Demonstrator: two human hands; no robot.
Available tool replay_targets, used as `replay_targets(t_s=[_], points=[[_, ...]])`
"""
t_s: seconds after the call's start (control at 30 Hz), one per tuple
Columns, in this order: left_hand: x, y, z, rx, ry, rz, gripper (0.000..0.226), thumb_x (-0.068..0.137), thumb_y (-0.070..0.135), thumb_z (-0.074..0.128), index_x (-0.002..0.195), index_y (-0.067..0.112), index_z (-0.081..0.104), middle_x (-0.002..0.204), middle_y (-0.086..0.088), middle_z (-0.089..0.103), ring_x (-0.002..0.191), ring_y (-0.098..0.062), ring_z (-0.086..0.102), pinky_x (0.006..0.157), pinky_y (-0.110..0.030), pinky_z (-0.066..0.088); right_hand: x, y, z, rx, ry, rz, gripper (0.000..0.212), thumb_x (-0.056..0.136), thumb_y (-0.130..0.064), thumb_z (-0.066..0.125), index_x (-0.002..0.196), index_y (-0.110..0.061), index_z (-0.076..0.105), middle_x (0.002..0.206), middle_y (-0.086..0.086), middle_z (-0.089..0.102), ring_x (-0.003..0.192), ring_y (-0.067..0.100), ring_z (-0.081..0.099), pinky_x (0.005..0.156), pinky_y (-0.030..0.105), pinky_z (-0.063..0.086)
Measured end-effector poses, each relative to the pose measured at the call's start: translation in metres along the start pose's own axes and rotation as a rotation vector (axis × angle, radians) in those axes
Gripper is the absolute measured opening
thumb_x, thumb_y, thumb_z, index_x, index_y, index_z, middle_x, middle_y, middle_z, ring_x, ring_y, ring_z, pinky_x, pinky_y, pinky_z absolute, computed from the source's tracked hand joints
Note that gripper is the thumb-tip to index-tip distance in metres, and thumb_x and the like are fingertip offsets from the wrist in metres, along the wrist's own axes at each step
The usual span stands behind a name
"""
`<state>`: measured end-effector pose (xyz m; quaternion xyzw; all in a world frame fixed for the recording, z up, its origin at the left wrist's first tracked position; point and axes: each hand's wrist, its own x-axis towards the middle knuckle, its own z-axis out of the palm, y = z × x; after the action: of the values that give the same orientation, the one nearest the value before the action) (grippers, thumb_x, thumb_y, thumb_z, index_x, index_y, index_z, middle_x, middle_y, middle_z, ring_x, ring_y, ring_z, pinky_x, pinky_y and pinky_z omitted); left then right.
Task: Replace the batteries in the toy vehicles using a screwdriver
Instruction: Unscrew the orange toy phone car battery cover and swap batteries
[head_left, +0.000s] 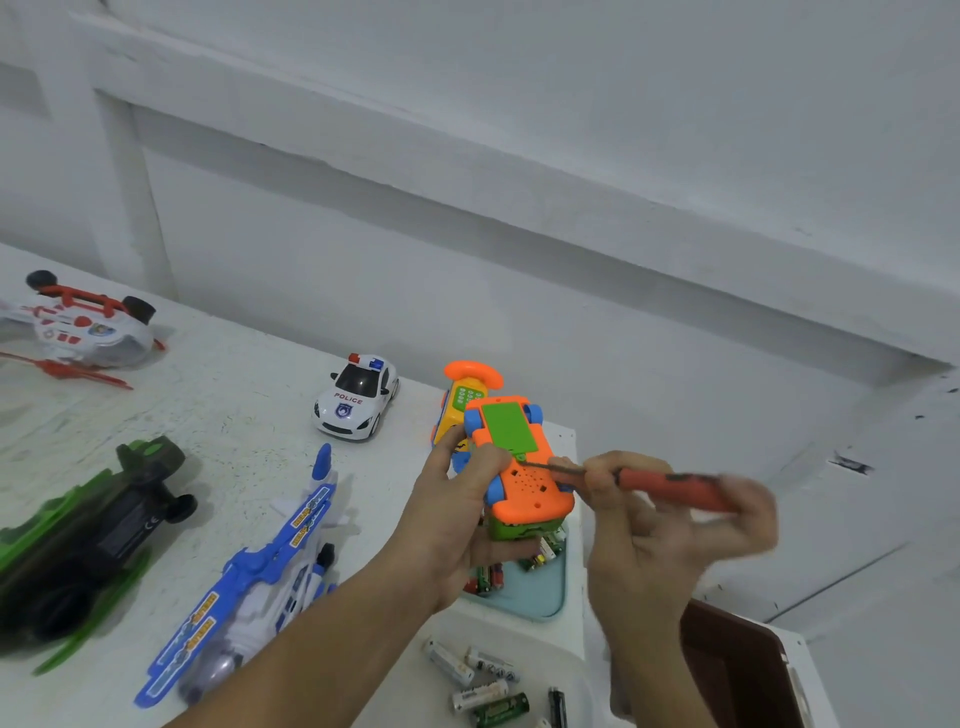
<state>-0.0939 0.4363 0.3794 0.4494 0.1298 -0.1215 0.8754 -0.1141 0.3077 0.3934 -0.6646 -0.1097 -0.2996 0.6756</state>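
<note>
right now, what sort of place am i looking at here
Probably a plain room used as a makeshift repair bench, home or workshop I cannot tell: a white table against a bare white wall, toy vehicles such as the police car spread over it, and loose batteries near the edge.

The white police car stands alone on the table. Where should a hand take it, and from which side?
Take the police car across its body at the doors, coming down from above. It stands upright on its wheels on the table with free space at both flanks, so a hand can likely close on its sides. The roof lights stick up; grip below them.
</note>
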Motion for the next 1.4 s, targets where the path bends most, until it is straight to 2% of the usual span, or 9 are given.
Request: replay_targets(t_s=[0.03, 0.1, 0.3, 0.73, 0.9, 1.0, 1.1, 1.23, 1.4], points=[[-0.001, 0.000, 0.000, 0.021, 0.007, 0.026, 0.040, 0.094, 0.019, 0.060, 0.129, 0.037, 0.051, 0.109, -0.014, 0.071, 0.076, -0.038, 0.073, 0.057, -0.042, 0.059, 0.009, -0.006, 0.002, 0.049, 0.016, -0.022, 0.052, 0.088, 0.009, 0.062, 0.112, -0.019, 0.025, 0.084, 0.010, 0.063, 0.067, 0.019, 0.067, 0.067, 0.042, 0.061], [-0.003, 0.000, 0.001, 0.070, 0.012, 0.082, 0.045, 0.093, 0.016, 0.061, 0.129, 0.042, 0.050, 0.109, -0.013, 0.071, 0.075, -0.035, 0.074, 0.055, -0.040, 0.058, 0.027, -0.016, -0.004, 0.128, -0.045, 0.108, 0.067, 0.087, 0.023, 0.050, 0.112, -0.033, 0.022, 0.081, 0.011, 0.060, 0.059, 0.028, 0.068, 0.063, 0.042, 0.060], [-0.006, 0.003, 0.005, 0.157, 0.041, 0.223, 0.062, 0.092, 0.008, 0.061, 0.137, 0.047, 0.043, 0.100, -0.008, 0.071, 0.077, -0.024, 0.075, 0.055, -0.042, 0.059, 0.054, -0.029, -0.015, 0.048, -0.285, 0.313, 0.069, 0.095, 0.008, 0.050, 0.126, -0.046, 0.021, 0.082, 0.007, 0.063, 0.061, 0.038, 0.070, 0.068, 0.039, 0.060], [-0.008, 0.005, 0.002, 0.229, 0.073, 0.293, 0.061, 0.090, 0.011, 0.064, 0.129, 0.054, 0.045, 0.111, -0.006, 0.062, 0.083, -0.023, 0.074, 0.056, -0.040, 0.059, 0.057, -0.029, -0.012, 0.031, -0.333, 0.307, 0.067, 0.095, 0.003, 0.053, 0.129, -0.044, 0.019, 0.086, 0.010, 0.063, 0.064, 0.039, 0.071, 0.070, 0.039, 0.060], [-0.007, 0.002, 0.001, 0.228, 0.087, 0.277, 0.062, 0.090, 0.012, 0.065, 0.132, 0.053, 0.044, 0.110, -0.007, 0.063, 0.079, -0.020, 0.074, 0.056, -0.042, 0.060, 0.056, -0.034, -0.010, -0.026, -0.395, 0.195, 0.067, 0.093, 0.007, 0.054, 0.125, -0.042, 0.020, 0.085, 0.009, 0.064, 0.065, 0.038, 0.071, 0.071, 0.041, 0.061], [-0.006, 0.001, 0.000, 0.231, 0.096, 0.267, 0.062, 0.089, 0.011, 0.065, 0.131, 0.053, 0.045, 0.109, -0.011, 0.065, 0.081, -0.023, 0.074, 0.059, -0.047, 0.061, 0.054, -0.038, -0.007, -0.171, -0.430, -0.041, 0.075, 0.088, 0.009, 0.062, 0.116, -0.051, 0.027, 0.088, 0.007, 0.062, 0.077, 0.032, 0.072, 0.076, 0.044, 0.060], [-0.006, 0.000, 0.000, 0.234, 0.102, 0.264, 0.063, 0.089, 0.011, 0.066, 0.131, 0.053, 0.046, 0.108, -0.012, 0.066, 0.081, -0.025, 0.074, 0.059, -0.048, 0.061, 0.053, -0.043, -0.005, -0.262, -0.467, -0.270, 0.076, 0.078, -0.003, 0.073, 0.116, -0.058, 0.035, 0.099, -0.002, 0.057, 0.088, 0.022, 0.067, 0.074, 0.031, 0.058], [-0.005, 0.000, 0.000, 0.228, 0.100, 0.249, 0.065, 0.089, 0.010, 0.066, 0.136, 0.049, 0.043, 0.104, -0.011, 0.068, 0.079, -0.023, 0.075, 0.058, -0.046, 0.060, 0.057, -0.049, 0.002, -0.249, -0.379, -0.361, 0.051, 0.077, -0.020, 0.078, 0.108, -0.052, 0.053, 0.097, -0.012, 0.054, 0.084, 0.019, 0.064, 0.073, 0.024, 0.054], [-0.007, -0.001, 0.001, 0.216, 0.093, 0.222, 0.066, 0.090, 0.008, 0.064, 0.139, 0.046, 0.041, 0.095, -0.005, 0.072, 0.072, -0.018, 0.074, 0.052, -0.037, 0.058, 0.061, -0.050, 0.007, -0.198, -0.339, -0.303, 0.048, 0.084, -0.001, 0.073, 0.118, -0.034, 0.063, 0.095, -0.005, 0.064, 0.090, 0.020, 0.067, 0.078, 0.040, 0.059]])
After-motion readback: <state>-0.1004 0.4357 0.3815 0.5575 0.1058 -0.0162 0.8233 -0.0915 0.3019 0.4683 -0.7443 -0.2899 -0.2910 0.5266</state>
